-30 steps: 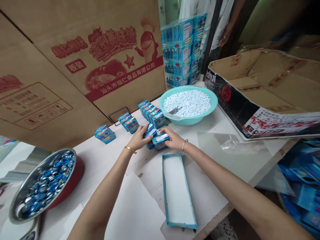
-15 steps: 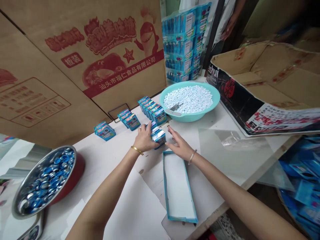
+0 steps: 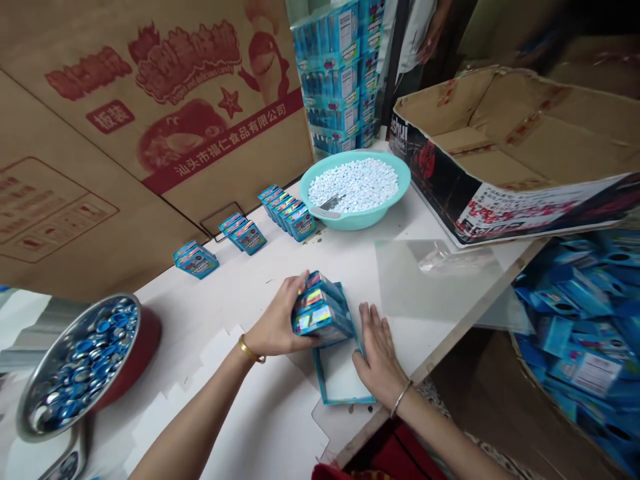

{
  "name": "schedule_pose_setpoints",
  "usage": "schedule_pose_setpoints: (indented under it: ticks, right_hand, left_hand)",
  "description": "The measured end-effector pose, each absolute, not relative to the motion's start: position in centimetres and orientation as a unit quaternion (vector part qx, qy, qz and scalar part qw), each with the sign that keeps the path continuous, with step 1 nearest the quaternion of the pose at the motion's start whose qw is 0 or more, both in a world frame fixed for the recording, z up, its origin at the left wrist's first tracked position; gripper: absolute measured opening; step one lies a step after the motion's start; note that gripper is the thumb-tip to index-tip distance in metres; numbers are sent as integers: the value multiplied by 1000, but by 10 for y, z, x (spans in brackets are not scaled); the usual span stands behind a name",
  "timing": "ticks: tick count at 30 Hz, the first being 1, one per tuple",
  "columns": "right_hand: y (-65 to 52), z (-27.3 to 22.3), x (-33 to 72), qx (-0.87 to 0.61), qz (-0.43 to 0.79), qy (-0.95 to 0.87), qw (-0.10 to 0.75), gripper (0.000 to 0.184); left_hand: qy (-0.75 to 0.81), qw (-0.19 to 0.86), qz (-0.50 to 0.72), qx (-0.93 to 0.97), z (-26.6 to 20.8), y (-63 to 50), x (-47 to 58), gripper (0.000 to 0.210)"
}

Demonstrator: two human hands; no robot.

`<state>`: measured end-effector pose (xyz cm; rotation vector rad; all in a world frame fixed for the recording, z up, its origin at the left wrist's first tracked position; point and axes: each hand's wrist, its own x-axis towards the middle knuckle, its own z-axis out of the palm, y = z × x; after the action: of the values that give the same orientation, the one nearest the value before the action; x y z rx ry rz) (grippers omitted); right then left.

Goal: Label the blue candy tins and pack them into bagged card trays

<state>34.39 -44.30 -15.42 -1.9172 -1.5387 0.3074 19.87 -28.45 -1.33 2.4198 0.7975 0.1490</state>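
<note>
My left hand [image 3: 277,321] is closed around a short row of small blue candy boxes [image 3: 324,317], tilted over the far part of a shallow blue tray [image 3: 339,381] with a white inside. The near part of the tray is bare; the boxes cover much of its far end. My right hand [image 3: 381,357] lies with fingers stretched out along the tray's right wall, the thumb reaching over the rim. Whether the boxes touch the tray's bottom, I cannot tell.
Rows of similar boxes [image 3: 287,212] stand by a large brown carton [image 3: 190,143]. Beyond is a turquoise basin [image 3: 355,217] of pale candies. A metal bowl [image 3: 137,360] of blue-silver discs sits left, an open black carton [image 3: 440,190] right. Blue packaging [image 3: 575,333] fills the lower right.
My left hand has brought the boxes nearer and over the tray. My right hand has moved from beside the boxes to the tray's right side. The view has shifted a little.
</note>
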Motion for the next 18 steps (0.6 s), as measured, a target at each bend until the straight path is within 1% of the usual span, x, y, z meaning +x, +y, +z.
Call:
schedule_pose_setpoints:
  ticks: [3, 7, 9, 11, 13, 15, 16, 18]
  right_hand:
    - [-442, -155, 340, -719, 112, -603, 326, 86]
    - [-443, -156, 341, -699, 112, -623, 332, 83]
    - [-443, -157, 343, -695, 112, -629, 331, 80]
    - [-441, -158, 345, -693, 102, -631, 333, 77]
    - [-440, -160, 345, -697, 90, -626, 337, 73]
    - [-439, -162, 344, -700, 82, -620, 344, 71]
    - [-439, -164, 344, -700, 77, -620, 347, 71]
    - [-438, -169, 344, -693, 65, -624, 354, 70]
  left_hand:
    - [280, 224, -2, 933, -21, -292, 212, 108]
    - [294, 148, -21, 944, -22, -292, 221, 107]
    - [295, 161, -41, 941, -17, -282, 222, 113]
    - [292, 197, -50, 934, -10, -258, 226, 114]
    - [326, 196, -9, 925, -5, -221, 237, 105]
    - [409, 128, 61, 901, -6, -174, 255, 98]
    - [452, 89, 76, 884, -10, -150, 265, 101]
    - [504, 51, 59, 860, -23, -108, 283, 109]
